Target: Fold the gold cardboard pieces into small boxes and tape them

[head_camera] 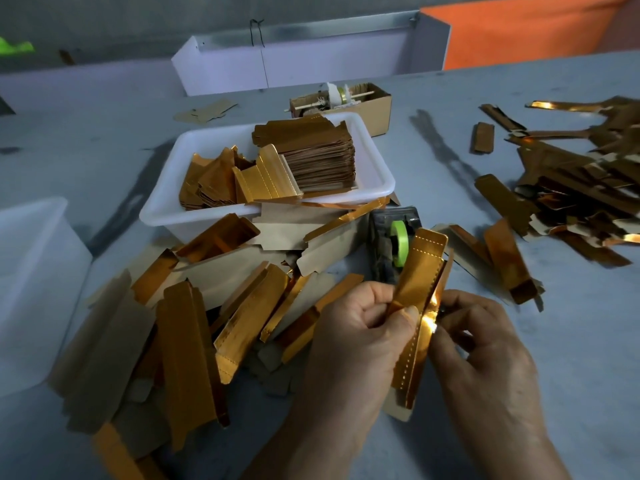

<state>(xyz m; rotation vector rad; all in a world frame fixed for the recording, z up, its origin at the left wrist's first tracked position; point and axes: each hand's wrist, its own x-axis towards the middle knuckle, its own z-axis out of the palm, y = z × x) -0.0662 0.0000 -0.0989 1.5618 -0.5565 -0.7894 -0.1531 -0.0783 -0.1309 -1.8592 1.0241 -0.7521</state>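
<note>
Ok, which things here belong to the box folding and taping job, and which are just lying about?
Job: gold cardboard piece held by left hand and right hand; green tape dispenser; white tray of flat blanks.

Lying about: brown carton; orange panel; white bin.

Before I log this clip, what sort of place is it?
Probably a small packaging workshop doing hand assembly. A white tub holds a thick stack of flat gold blanks, a green tape dispenser sits on the worktable, and both hands pinch one gold piece.
</note>
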